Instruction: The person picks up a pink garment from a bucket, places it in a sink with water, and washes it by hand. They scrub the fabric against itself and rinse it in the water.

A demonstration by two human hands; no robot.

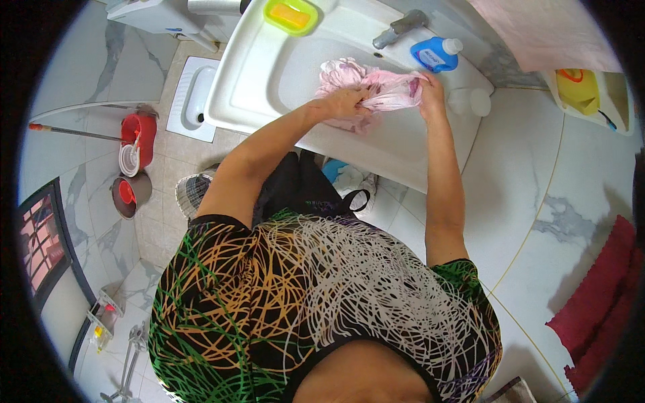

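A pink patterned cloth [393, 88] is bunched over the white washbasin [232, 101], pulled into a band between my two hands. My left hand [348, 102] grips the gathered middle of it, fingers curled into the folds. At the cloth's right end my right hand [431, 94] is closed around the fabric. A loose bundle of the same cloth hangs past my left hand on the basin's left side. The cloth hides part of the basin floor and some of my fingertips.
A grey tap [402, 28] rises behind the cloth, beside a blue bottle [435, 54] and a white bottle [470, 102]. A green soap dish [295, 28] with an orange bar sits on the rim. Left are a squat toilet [191, 101] and a red mop bucket [142, 131].
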